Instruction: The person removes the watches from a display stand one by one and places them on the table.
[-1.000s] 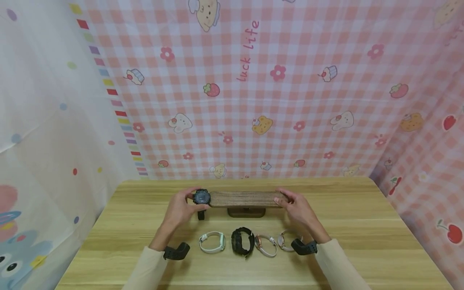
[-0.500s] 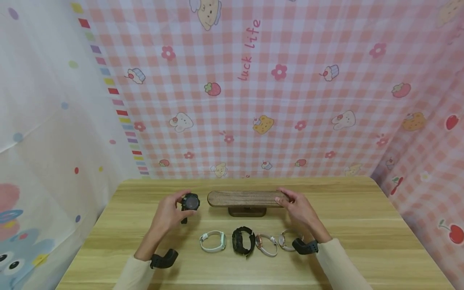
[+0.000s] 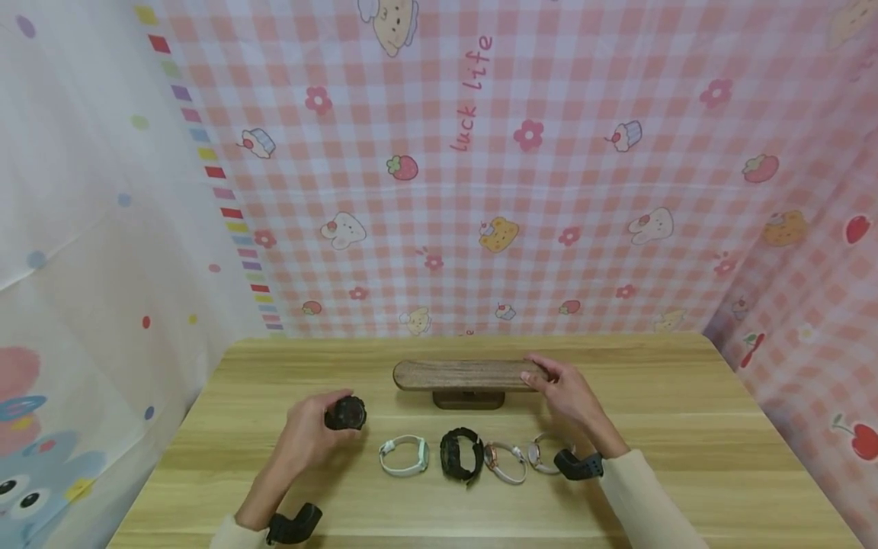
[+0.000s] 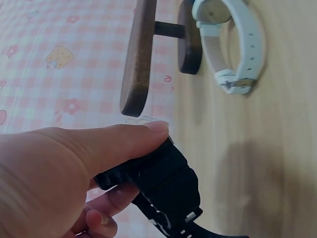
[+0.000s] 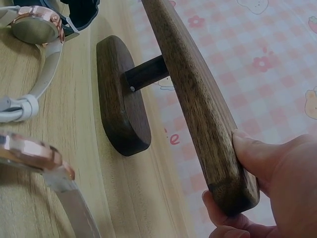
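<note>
My left hand [image 3: 312,431] holds a black wristwatch [image 3: 348,412] between thumb and fingers, to the left of a dark wooden watch stand [image 3: 456,374] and apart from it. In the left wrist view the thumb lies along the black watch [image 4: 168,183], and its strap hangs below. My right hand [image 3: 565,389] grips the right end of the stand's bar, thumb on one face and fingers on the other, as the right wrist view shows. A short post joins the bar to its oval base [image 5: 121,99], which rests on the table.
In front of the stand several watches lie in a row on the wooden table [image 3: 652,427]: a white one [image 3: 404,456], a black one [image 3: 461,455], a rose-gold one with a pale strap [image 3: 504,462], and another pale one [image 3: 542,454]. A checked cloth [image 3: 480,290] hangs behind.
My left hand has moved left and toward me with the black watch, off the left end of the stand's bar. The right hand has stayed on the bar's right end.
</note>
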`<state>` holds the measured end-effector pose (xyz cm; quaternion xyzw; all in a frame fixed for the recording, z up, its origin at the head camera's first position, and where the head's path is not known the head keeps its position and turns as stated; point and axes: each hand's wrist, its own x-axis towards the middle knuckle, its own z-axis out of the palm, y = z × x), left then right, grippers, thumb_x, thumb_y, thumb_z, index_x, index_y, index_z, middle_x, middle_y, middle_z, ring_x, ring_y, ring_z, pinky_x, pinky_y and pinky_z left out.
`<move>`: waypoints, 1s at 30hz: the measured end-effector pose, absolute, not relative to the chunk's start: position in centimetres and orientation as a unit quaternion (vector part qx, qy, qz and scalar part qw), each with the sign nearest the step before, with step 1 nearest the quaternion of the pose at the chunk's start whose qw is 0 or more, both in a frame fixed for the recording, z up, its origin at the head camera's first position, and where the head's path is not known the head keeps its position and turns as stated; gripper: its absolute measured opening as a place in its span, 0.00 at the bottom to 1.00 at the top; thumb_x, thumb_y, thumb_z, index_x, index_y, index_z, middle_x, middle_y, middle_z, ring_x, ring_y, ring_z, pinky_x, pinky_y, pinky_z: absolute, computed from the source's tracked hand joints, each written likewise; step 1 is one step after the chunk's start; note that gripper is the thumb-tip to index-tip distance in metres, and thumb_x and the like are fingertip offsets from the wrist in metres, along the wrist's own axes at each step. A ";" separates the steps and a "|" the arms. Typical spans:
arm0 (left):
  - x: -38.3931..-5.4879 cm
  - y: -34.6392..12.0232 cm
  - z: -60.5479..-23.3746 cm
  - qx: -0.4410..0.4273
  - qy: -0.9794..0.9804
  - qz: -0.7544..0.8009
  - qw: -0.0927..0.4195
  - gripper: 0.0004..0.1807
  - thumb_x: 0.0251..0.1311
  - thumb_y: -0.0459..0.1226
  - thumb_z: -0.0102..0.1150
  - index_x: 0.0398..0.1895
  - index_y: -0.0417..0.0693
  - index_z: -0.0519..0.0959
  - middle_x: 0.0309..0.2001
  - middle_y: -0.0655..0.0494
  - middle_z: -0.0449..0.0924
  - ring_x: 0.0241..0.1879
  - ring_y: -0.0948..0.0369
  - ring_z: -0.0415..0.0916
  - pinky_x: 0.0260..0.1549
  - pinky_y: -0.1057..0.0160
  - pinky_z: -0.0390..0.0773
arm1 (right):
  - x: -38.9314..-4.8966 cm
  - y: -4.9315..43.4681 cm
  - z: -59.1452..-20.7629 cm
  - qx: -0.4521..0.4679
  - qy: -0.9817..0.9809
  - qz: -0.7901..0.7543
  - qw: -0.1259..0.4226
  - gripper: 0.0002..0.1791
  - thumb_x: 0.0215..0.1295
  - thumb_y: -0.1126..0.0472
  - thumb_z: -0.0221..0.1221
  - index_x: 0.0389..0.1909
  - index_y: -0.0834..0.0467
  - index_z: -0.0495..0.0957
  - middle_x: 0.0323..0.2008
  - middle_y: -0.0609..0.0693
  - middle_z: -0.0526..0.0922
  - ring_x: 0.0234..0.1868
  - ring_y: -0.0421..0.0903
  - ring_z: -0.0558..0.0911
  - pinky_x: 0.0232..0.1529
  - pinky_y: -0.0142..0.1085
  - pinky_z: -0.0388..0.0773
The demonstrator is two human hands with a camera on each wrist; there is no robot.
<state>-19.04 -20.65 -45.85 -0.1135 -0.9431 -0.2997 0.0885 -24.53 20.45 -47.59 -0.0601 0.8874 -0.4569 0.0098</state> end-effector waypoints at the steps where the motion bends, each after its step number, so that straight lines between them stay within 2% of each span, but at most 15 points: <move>1: -18.9 -20.6 -45.9 -0.111 -0.945 -0.296 0.084 0.34 0.40 0.34 0.80 0.56 0.36 0.80 0.52 0.37 0.82 0.53 0.41 0.79 0.54 0.42 0.75 | -24.5 20.5 -47.6 -0.062 0.888 -0.456 0.009 0.25 0.71 0.55 0.60 0.65 0.58 0.74 0.25 0.49 0.73 0.25 0.43 0.69 0.22 0.32 0.65; 6: -18.1 -20.3 -46.3 -0.097 -0.957 -0.266 0.055 0.34 0.40 0.37 0.81 0.56 0.38 0.80 0.50 0.38 0.83 0.51 0.41 0.79 0.51 0.38 0.68 | -24.6 20.6 -47.6 -0.067 0.888 -0.454 0.002 0.25 0.70 0.56 0.60 0.65 0.59 0.74 0.24 0.49 0.72 0.24 0.43 0.69 0.22 0.32 0.65; 10: -17.7 -19.9 -46.5 -0.086 -0.962 -0.255 0.041 0.35 0.40 0.37 0.81 0.56 0.39 0.80 0.49 0.39 0.84 0.50 0.43 0.79 0.46 0.44 0.66 | -24.6 20.6 -47.6 -0.066 0.887 -0.457 0.002 0.25 0.70 0.56 0.60 0.66 0.59 0.73 0.24 0.49 0.73 0.25 0.43 0.69 0.23 0.32 0.66; 16: -17.3 -19.7 -47.2 -0.080 -0.962 -0.256 0.047 0.35 0.37 0.38 0.82 0.55 0.41 0.81 0.47 0.42 0.85 0.47 0.47 0.80 0.41 0.52 0.63 | -24.6 20.5 -47.7 -0.060 0.886 -0.459 0.005 0.26 0.70 0.54 0.61 0.66 0.57 0.74 0.25 0.49 0.73 0.25 0.44 0.69 0.23 0.33 0.66; 30: -17.2 -19.3 -48.0 -0.082 -0.962 -0.257 0.042 0.35 0.35 0.39 0.83 0.54 0.43 0.82 0.41 0.48 0.86 0.43 0.52 0.79 0.39 0.54 0.62 | -24.6 20.6 -47.9 -0.063 0.886 -0.459 0.003 0.26 0.70 0.55 0.60 0.66 0.58 0.73 0.24 0.48 0.72 0.25 0.43 0.69 0.23 0.32 0.66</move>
